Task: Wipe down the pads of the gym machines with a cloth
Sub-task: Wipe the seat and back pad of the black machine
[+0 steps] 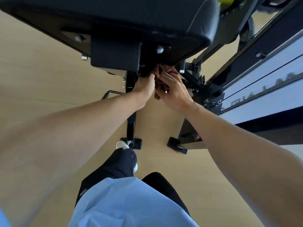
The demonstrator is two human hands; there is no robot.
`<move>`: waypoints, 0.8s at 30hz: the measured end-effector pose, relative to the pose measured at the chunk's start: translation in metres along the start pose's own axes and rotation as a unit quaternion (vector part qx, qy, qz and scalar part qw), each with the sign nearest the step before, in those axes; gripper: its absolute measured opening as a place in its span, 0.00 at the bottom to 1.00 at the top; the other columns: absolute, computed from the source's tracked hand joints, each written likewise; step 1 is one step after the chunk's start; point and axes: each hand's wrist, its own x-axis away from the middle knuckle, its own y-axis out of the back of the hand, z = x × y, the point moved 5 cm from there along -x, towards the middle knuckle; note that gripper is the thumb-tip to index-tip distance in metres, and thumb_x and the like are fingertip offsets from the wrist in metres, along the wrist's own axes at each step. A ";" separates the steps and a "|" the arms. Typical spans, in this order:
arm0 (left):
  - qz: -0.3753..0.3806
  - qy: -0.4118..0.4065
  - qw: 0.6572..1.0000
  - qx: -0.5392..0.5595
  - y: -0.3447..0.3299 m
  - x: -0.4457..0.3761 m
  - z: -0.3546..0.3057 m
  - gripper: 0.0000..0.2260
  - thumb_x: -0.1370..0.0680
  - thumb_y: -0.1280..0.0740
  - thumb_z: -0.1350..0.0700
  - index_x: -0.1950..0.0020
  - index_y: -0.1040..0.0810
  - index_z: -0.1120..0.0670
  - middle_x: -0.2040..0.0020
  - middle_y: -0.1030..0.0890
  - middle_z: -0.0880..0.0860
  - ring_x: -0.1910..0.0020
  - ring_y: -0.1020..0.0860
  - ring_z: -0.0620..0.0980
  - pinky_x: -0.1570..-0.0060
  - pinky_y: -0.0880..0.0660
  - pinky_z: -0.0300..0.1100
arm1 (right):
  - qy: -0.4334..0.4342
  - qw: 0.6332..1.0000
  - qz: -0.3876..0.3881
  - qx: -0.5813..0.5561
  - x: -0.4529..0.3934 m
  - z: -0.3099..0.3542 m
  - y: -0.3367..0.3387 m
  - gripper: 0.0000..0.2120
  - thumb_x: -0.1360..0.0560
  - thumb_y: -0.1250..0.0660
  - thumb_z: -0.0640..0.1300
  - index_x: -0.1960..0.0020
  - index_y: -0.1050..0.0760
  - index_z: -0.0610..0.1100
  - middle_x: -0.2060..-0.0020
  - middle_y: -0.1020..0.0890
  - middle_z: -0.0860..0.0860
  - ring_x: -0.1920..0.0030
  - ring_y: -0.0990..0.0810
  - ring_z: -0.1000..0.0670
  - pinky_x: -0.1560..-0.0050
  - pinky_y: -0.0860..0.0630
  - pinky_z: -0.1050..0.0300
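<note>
- Pale tan floor (41, 76) lies under a black metal gym machine (131, 112).
- Both hands meet just under the black padded seat (147, 18).
- Left hand (145, 88) and right hand (174, 92) are both curled around a crumpled reddish-brown cloth (161, 79), squeezed between them.

The person has two bare arms with no sleeves showing on them. The left hand (145, 86) and the right hand (174, 94) have no gloves, rings or watches. The person wears a light blue shirt (129, 203) that looks smooth and loose. The trousers (118, 167) are black, with a small white mark near the top. One shoe (122, 145) is white.
</note>
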 end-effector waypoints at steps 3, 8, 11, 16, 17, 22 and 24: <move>0.004 -0.017 1.000 0.024 0.002 0.041 -0.018 0.17 0.30 0.41 0.38 0.50 0.20 0.44 0.45 0.16 0.47 0.42 0.18 0.49 0.43 0.24 0.47 | 0.022 0.999 -0.037 -0.012 0.021 0.029 0.033 0.25 0.26 0.32 0.39 0.29 0.22 0.46 0.31 0.20 0.50 0.29 0.30 0.44 0.27 0.40 0.59; 0.024 -0.077 0.992 0.096 0.001 0.117 -0.053 0.09 0.17 0.41 0.50 0.48 0.21 0.48 0.43 0.18 0.48 0.42 0.20 0.46 0.43 0.28 0.40 | 0.009 0.997 -0.052 -0.050 0.056 0.063 0.070 0.26 0.24 0.30 0.41 0.26 0.25 0.48 0.27 0.25 0.52 0.27 0.35 0.53 0.29 0.46 0.76; 0.020 -0.105 0.989 0.102 0.009 0.148 -0.061 0.11 0.18 0.40 0.47 0.45 0.20 0.49 0.43 0.16 0.48 0.42 0.18 0.46 0.48 0.23 0.41 | 0.025 0.995 -0.079 -0.064 0.073 0.079 0.083 0.27 0.24 0.29 0.39 0.26 0.25 0.46 0.27 0.24 0.51 0.27 0.34 0.51 0.35 0.51 0.82; 0.031 -0.078 0.977 0.196 0.027 0.179 -0.051 0.12 0.19 0.38 0.48 0.40 0.21 0.51 0.41 0.17 0.51 0.43 0.17 0.51 0.42 0.22 0.46 | 0.038 0.991 -0.104 -0.074 0.102 0.096 0.077 0.22 0.26 0.28 0.39 0.32 0.20 0.46 0.34 0.19 0.51 0.29 0.28 0.48 0.27 0.39 0.70; 0.033 -0.065 0.972 0.223 0.032 0.185 -0.044 0.11 0.18 0.39 0.50 0.42 0.21 0.52 0.41 0.18 0.52 0.43 0.17 0.53 0.44 0.22 0.48 | 0.033 0.990 -0.112 -0.079 0.109 0.099 0.073 0.20 0.26 0.28 0.39 0.34 0.18 0.46 0.35 0.18 0.50 0.30 0.27 0.48 0.28 0.38 0.70; 0.047 0.013 0.946 0.321 0.063 0.207 -0.002 0.16 0.16 0.49 0.53 0.41 0.24 0.57 0.36 0.21 0.59 0.40 0.21 0.57 0.49 0.21 0.58 | 0.017 0.989 -0.093 -0.111 0.142 0.120 0.050 0.14 0.26 0.31 0.36 0.43 0.13 0.46 0.42 0.16 0.52 0.38 0.22 0.48 0.34 0.24 0.51; 0.030 0.024 0.944 0.327 0.087 0.216 0.008 0.16 0.17 0.49 0.55 0.49 0.22 0.58 0.42 0.19 0.59 0.41 0.21 0.60 0.48 0.21 0.60 | 0.019 0.989 -0.060 -0.134 0.150 0.136 0.039 0.14 0.26 0.32 0.34 0.48 0.12 0.47 0.47 0.18 0.57 0.41 0.21 0.49 0.38 0.23 0.52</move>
